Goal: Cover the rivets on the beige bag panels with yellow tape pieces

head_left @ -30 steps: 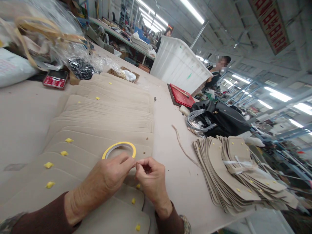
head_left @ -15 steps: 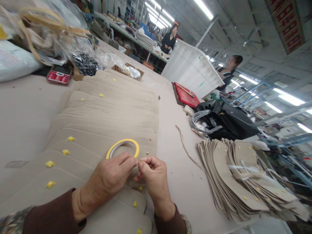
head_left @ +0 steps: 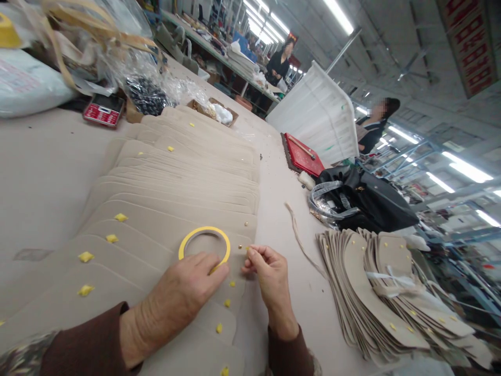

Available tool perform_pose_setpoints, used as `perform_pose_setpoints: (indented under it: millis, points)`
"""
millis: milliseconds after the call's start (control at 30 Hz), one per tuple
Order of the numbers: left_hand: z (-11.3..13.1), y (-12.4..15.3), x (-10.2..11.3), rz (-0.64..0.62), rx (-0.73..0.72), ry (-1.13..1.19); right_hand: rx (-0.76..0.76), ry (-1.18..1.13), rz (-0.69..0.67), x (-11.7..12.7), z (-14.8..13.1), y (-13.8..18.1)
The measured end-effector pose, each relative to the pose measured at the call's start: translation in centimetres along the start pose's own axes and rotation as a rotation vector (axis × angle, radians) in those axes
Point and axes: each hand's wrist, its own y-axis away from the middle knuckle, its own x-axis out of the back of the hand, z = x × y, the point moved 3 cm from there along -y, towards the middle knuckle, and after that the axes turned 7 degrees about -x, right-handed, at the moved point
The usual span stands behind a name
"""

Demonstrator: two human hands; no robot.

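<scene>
Tape roll (head_left: 204, 244) lies flat under my left hand (head_left: 187, 289), fingers spread on its near rim; right hand (head_left: 269, 271), just beside, pinches a small yellow tape piece (head_left: 247, 250).

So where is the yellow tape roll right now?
In the head view, the yellow tape roll lies flat on the beige panels, low and centre, with the left hand touching its near edge and the right hand beside it.

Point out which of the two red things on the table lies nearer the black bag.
The red tray, right beside the black bag near the white bin. The other red thing, the calculator, lies far across the table by the plastic bags.
</scene>
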Motion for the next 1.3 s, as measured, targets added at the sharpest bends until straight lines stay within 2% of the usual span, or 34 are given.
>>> perform_pose_setpoints:
  millis: [100,233,500,567,633,767,833,933,1033,1133,1300]
  points:
    - [-0.7,0.0,-1.0,-0.156,0.027,-0.113,0.028,0.076,-0.005,0.1,0.2,-0.3]
    - [-0.8,0.0,-1.4,-0.240,0.053,-0.132,0.079,0.220,-0.009,-0.6,0.7,-0.6]
    - [-0.7,0.2,-1.6,-0.226,0.052,-0.087,0.384,0.641,0.075,-1.7,-0.5,-1.1]
    - [-0.8,0.3,-1.6,-0.219,0.049,-0.087,0.395,0.674,0.104,-1.6,-0.6,-1.4]
    - [-0.8,0.5,-1.7,-0.224,0.056,-0.096,0.342,0.646,0.134,-1.1,-0.4,-1.4]
    - [-0.7,0.9,-2.0,-0.221,0.091,-0.157,0.188,0.418,0.082,-0.2,0.6,-0.9]
    - [-0.7,0.9,-2.1,-0.230,0.092,-0.159,0.236,0.409,0.065,-0.1,0.8,-0.5]
    - [-0.7,0.6,-1.9,-0.257,0.081,-0.135,0.412,0.608,0.110,-0.6,0.7,-0.1]
    - [-0.8,0.2,-1.4,-0.275,0.068,-0.122,0.514,0.785,0.165,-1.2,0.2,-0.2]
    - [-0.8,0.0,-1.1,-0.306,0.075,-0.107,0.549,0.867,0.176,-1.7,-0.1,-0.5]
    - [-0.6,-0.1,-0.8,-0.326,0.084,-0.123,0.545,0.848,0.095,-1.6,-0.7,-0.9]
